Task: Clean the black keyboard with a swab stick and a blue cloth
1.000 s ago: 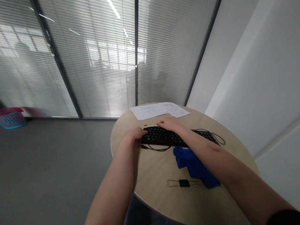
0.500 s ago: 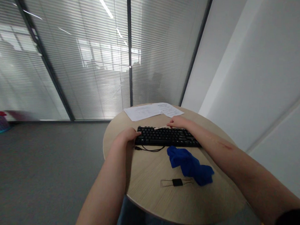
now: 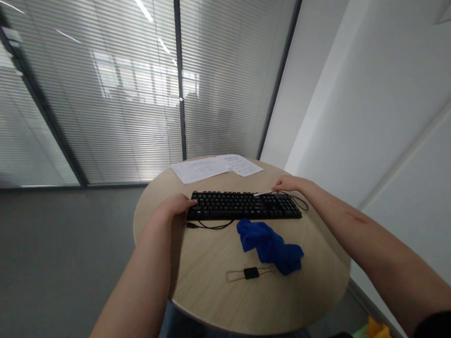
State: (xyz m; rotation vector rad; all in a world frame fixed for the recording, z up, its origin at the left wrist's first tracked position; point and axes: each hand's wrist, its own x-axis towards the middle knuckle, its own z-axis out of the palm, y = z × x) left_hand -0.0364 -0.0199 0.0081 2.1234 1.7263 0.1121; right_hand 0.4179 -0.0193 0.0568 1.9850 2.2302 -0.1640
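Observation:
A black keyboard [image 3: 227,207] lies across the round wooden table. My left hand [image 3: 180,203] is closed on its left end, with the thumb on top near the keys. At the far right part of the keyboard, my right hand [image 3: 282,183] pinches a thin white stick that looks like a cotton swab [image 3: 263,193]. Its tip points left and rests at the upper rows of keys. The keyboard's black cable [image 3: 215,226] shows in front of it and beyond its right end. A crumpled blue cloth [image 3: 269,244] lies just in front of the keyboard.
A black binder clip with wire handles [image 3: 251,273] lies near the cloth. Printed sheets of paper [image 3: 214,167] rest at the table's far side. Glass panels with blinds stand behind, and a white wall [image 3: 374,83] is close on the right.
My right hand has moved to the right along the keyboard with the stick. My left hand stays on the left end. The view has turned somewhat to the right.

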